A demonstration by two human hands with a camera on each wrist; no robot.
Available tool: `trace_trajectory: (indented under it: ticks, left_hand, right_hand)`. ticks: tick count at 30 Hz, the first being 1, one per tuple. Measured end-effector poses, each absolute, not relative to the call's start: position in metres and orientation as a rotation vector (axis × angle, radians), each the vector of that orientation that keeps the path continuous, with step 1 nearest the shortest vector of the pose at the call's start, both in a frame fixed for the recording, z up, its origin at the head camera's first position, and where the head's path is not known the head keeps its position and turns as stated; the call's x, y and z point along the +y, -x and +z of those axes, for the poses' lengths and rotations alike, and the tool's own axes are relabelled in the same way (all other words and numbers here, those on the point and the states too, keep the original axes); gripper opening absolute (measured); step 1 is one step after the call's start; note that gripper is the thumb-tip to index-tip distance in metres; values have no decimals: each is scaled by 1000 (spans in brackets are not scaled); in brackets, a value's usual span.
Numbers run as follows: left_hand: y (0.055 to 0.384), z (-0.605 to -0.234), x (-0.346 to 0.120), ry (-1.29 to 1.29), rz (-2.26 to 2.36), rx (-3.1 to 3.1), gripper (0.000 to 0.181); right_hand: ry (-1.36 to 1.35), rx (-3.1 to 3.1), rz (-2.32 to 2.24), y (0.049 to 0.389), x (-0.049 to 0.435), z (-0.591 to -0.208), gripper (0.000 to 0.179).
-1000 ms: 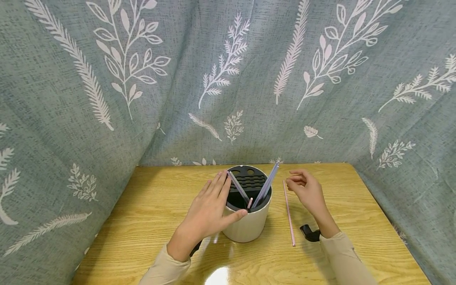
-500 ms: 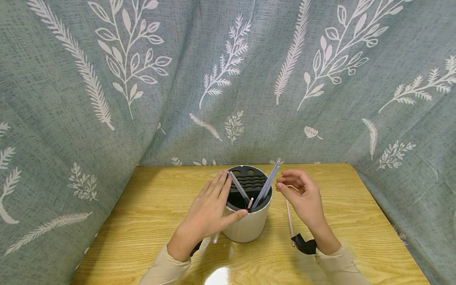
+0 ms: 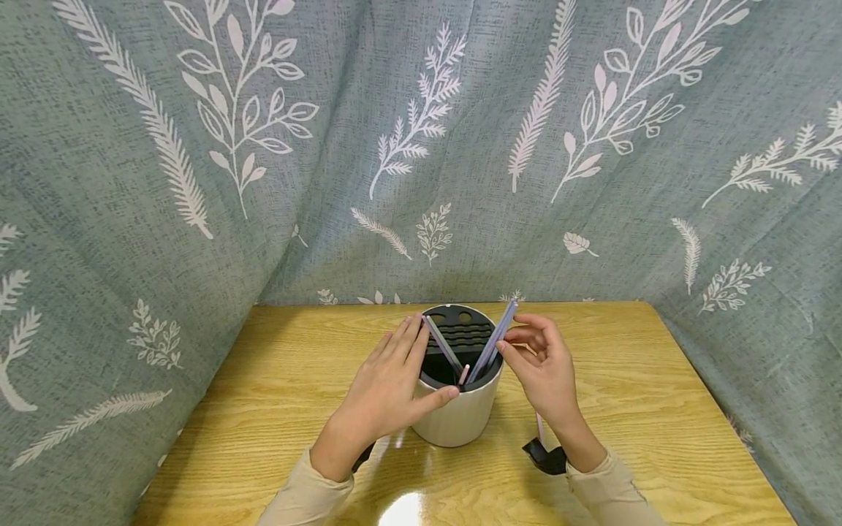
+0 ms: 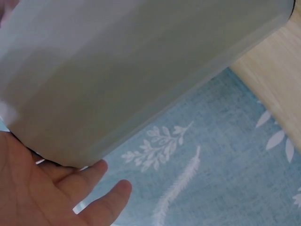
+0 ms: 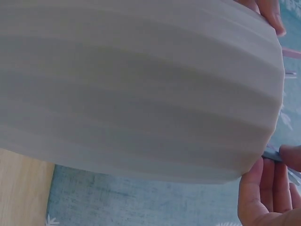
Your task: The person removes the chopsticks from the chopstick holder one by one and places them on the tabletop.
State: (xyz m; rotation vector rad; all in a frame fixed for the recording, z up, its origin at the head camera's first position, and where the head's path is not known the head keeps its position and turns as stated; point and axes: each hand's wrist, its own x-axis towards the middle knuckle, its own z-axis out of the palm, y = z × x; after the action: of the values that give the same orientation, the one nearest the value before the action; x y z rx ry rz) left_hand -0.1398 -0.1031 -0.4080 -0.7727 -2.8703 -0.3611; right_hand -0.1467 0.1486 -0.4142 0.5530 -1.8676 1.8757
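Observation:
A white ribbed pen holder [image 3: 454,424] with a black slotted insert [image 3: 460,332] stands upright on the wooden table. My left hand [image 3: 384,387] lies along its left rim with fingers extended and thumb at the front; in the left wrist view its fingers [image 4: 89,183] touch the rim's edge. At the right rim, my right hand [image 3: 546,372] pinches a thin bluish-purple straw between thumb and fingers, also seen in the right wrist view as a bluish straw [image 5: 272,154]. Similar straws [image 3: 490,343] lean right inside the holder. Another straw [image 3: 444,347] leans left, and a pink straw [image 3: 464,374] pokes up in front.
A pink straw [image 3: 540,427] lies on the table, mostly hidden under my right hand and the black wrist strap [image 3: 546,456]. Behind the wooden table [image 3: 263,394] hangs a blue-green leaf-patterned cloth [image 3: 421,146], which also covers both sides.
My right hand has moved left from beside the pink straw on the table to the leaning purple straws and now pinches one. The left hand stays on the rim.

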Motion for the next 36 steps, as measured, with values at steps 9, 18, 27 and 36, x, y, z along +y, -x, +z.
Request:
trace_trajectory:
  ticks: [9, 18, 27, 36]
  left_hand:
    - [139, -408, -103, 780, -367, -2858, 105]
    - [139, -407, -103, 776, -366, -2867, 105]
    - [139, -407, -102, 784, -364, -2856, 105]
    - [139, -408, -103, 789, -374, -2829, 105]
  right_hand:
    - [-657, -1713, 1872, 148, 154, -388, 45]
    - [-776, -1564, 1795, 150, 167, -351, 43]
    - [-666, -1129, 2061, 148, 195, -315, 42]
    - [-386, -1675, 2025, 166, 241, -354, 42]
